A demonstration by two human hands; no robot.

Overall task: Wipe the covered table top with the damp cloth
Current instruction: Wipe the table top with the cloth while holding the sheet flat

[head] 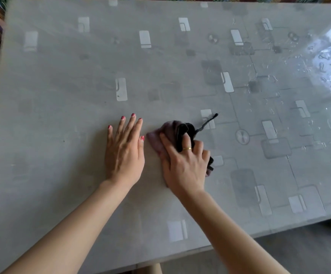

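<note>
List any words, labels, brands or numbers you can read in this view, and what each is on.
None: no readable text anywhere.
The table cover bears only printed rectangles and lines, no letters.
The cloth under the right hand shows no label.
The left hand rests flat, nothing written near it.

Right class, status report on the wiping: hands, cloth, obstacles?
Left hand flat on table cover. Right hand gripping cloth, pressed down. Nothing in the way.

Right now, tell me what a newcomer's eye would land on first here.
The two bare hands near the middle of the covered table: the left hand lies flat, and beside it the right hand grips a bunched dark and pinkish cloth. Next, the bright glare and wet streaks at the table's far right.
</note>
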